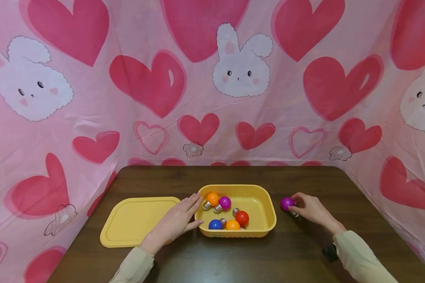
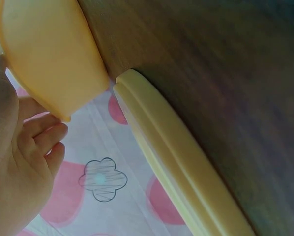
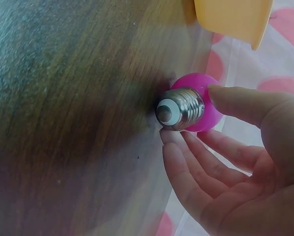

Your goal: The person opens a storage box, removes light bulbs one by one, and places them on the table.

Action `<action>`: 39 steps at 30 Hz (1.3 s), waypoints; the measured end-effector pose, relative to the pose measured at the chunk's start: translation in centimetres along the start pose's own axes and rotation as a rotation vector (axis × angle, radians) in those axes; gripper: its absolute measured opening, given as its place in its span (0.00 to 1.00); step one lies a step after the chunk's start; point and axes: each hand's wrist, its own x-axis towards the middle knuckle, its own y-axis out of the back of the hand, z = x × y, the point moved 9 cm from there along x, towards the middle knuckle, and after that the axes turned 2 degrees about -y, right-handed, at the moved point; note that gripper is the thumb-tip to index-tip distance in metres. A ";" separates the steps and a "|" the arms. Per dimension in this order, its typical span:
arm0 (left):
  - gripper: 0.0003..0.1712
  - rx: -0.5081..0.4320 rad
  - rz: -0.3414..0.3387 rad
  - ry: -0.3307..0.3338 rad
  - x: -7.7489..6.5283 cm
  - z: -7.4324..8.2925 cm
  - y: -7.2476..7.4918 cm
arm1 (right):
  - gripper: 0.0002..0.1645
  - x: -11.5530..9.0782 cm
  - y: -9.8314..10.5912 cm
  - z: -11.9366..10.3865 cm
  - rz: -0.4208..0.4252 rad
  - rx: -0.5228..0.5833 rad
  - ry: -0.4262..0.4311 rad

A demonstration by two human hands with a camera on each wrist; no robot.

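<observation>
My right hand [image 1: 312,208] pinches a purple light bulb [image 1: 287,203] between thumb and fingers, right of the yellow box. In the right wrist view the bulb's metal screw base [image 3: 182,109] points away from the palm, close to the table. The yellow box [image 1: 265,225] holds several bulbs: a blue bulb [image 1: 215,224], a red bulb [image 1: 242,218], a second purple bulb [image 1: 225,203] and two orange bulbs, one at the back [image 1: 213,198] and one at the front [image 1: 232,225]. My left hand [image 1: 177,217] rests its extended fingers at the box's left rim.
A yellow lid [image 1: 138,220] lies flat on the dark wooden table [image 1: 212,259], left of the box and partly under my left forearm in the head view. A pink curtain [image 1: 205,106] with hearts and rabbits hangs behind and at both sides.
</observation>
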 end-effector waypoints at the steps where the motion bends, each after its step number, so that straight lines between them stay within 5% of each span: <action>1: 0.44 0.001 0.002 0.000 0.0 0.0 0.0 | 0.21 0.0 0.0 0.0 0.000 0.002 0.001; 39: 0.45 -0.016 0.000 0.000 0.0 0.0 0.0 | 0.23 0.1 2.6 -1.6 0.070 -0.037 0.022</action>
